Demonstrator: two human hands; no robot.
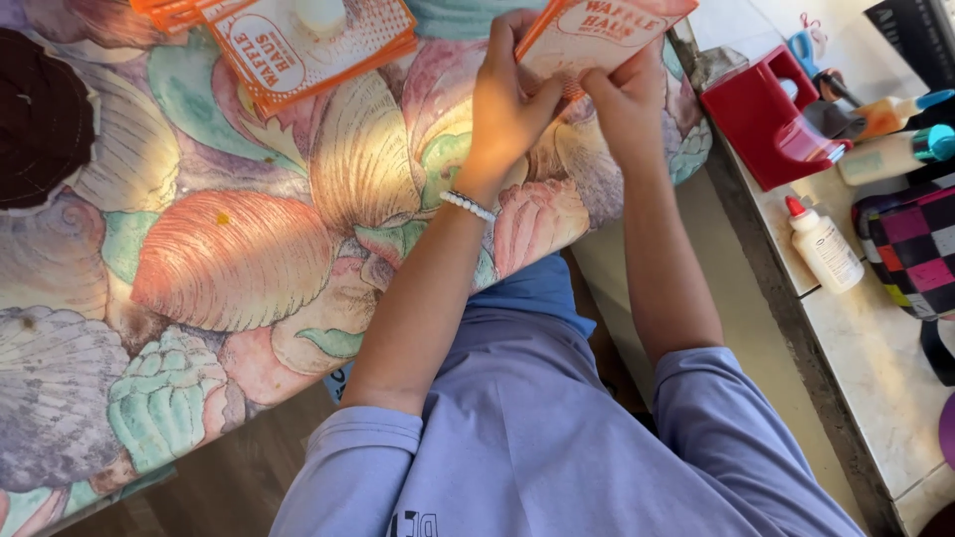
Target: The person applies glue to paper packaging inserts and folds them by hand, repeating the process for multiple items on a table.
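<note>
Seashell-patterned cloth in pink, peach and green covers the counter, and a stone ledge runs along the right side.

Both hands are raised over the far edge of the cloth, holding one orange-and-white paper card. The left hand, with a white bead bracelet on its wrist, pinches the card's lower left edge; its fingers are closed on the paper. The right hand meets it from the other side, fingers likewise closed on the lower edge, thumb and forefinger tight together as if working at a corner or seam. The card is up in the air, not lying on the cloth.

A stack of matching cards lies well apart to the left, with a small white cap-like object resting on top. On the ledge stand a white glue bottle with a red tip, a red holder, more bottles with teal caps and a checked bag.

The likeliest slip, as I judge it, is a tear or crease: two tight pinches so close together on thin paper would rip the edge if they pull against each other. Any glue on the fingers could smudge the print. The card also sits partly out of view at the top, so I cannot tell how its upper edge is supported.
</note>
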